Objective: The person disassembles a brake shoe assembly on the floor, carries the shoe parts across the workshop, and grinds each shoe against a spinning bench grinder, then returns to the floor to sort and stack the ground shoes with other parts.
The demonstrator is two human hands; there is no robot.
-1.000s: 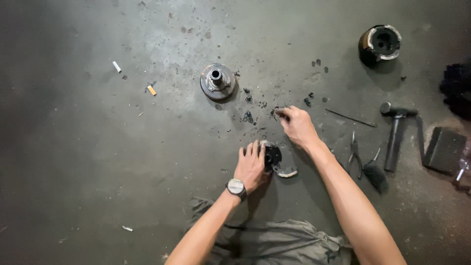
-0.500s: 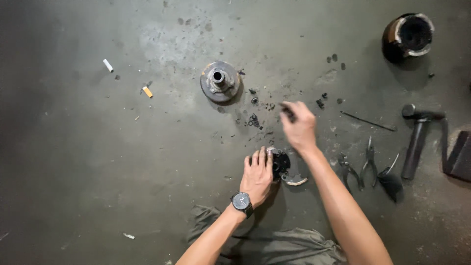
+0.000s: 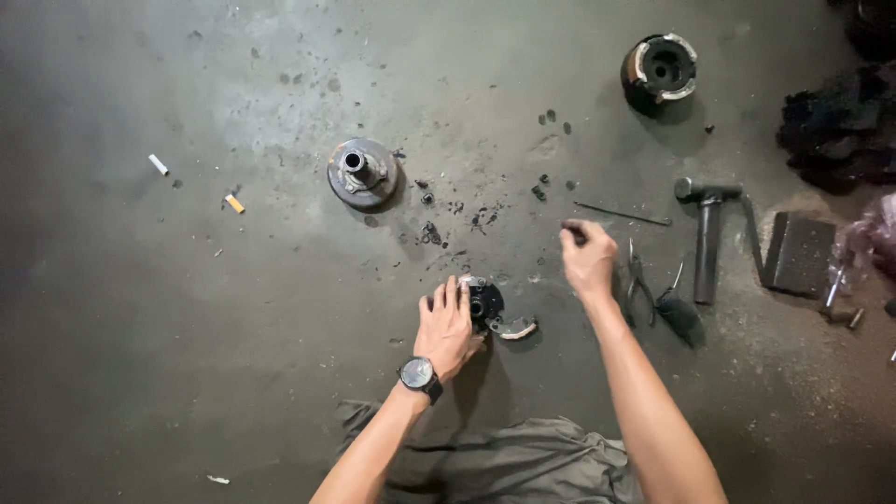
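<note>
The right hand point(image 3: 588, 261), now carried rightward toward the pliers point(image 3: 639, 280), is pinched on a small dark part point(image 3: 572, 230), while the round metal assembly point(image 3: 485, 303) is steadied under the left hand point(image 3: 446, 327), its fingers laid together

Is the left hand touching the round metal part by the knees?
Touching: the head view shows the left hand laid on the round metal part, fingers overlapping its edge.

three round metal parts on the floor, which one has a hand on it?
The dark round part nearest the person: the left hand rests on it. The flanged hub and the drum-shaped part lie untouched farther away.
</note>
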